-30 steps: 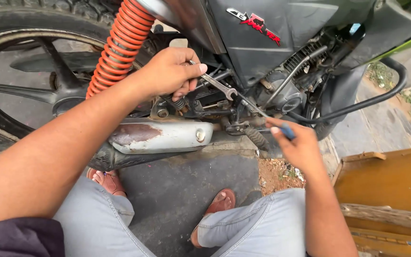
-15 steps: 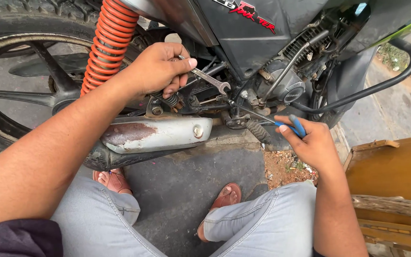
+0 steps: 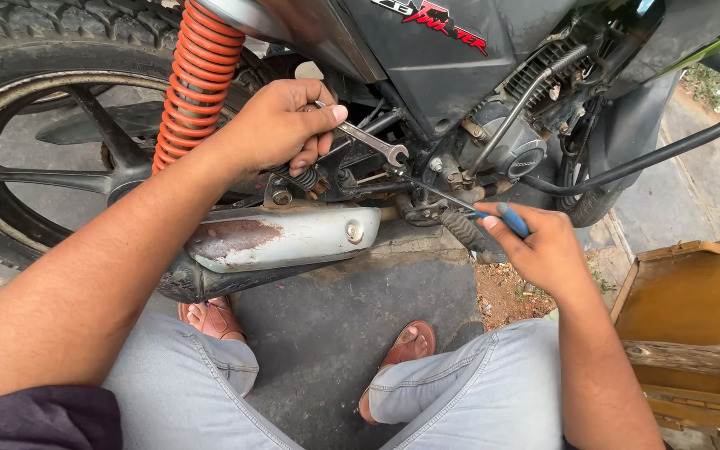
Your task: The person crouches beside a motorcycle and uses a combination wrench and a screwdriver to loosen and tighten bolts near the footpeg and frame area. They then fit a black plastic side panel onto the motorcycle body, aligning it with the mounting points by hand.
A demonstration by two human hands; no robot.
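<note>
Motorcycle (image 3: 460, 75) fills the upper frame, parked side-on on the pavement (image 3: 343, 333), so its lower engine area faces the crouching person. Rear wheel (image 3: 35, 158) at left, orange shock spring (image 3: 197, 79) running up beside it. Chrome exhaust muffler (image 3: 285, 242), rust-patched, lies horizontal just below the working spot. Wooden box (image 3: 693, 317) sits at right, near the person's right knee.

Left hand (image 3: 281, 125) is curled closed around an open-end spanner (image 3: 368, 140), thumb on top; the spanner head points right toward the fittings near the footrest, likely to hold a nut steady. Right hand (image 3: 543, 246) is wrapped round a blue-handled screwdriver (image 3: 481, 208), its thin shaft angled up-left, tip close to the spanner head, both tools meeting at the same small fitting. Exact fastener too small to tell. Sandalled feet (image 3: 410, 342) planted under the muffler for balance.
</note>
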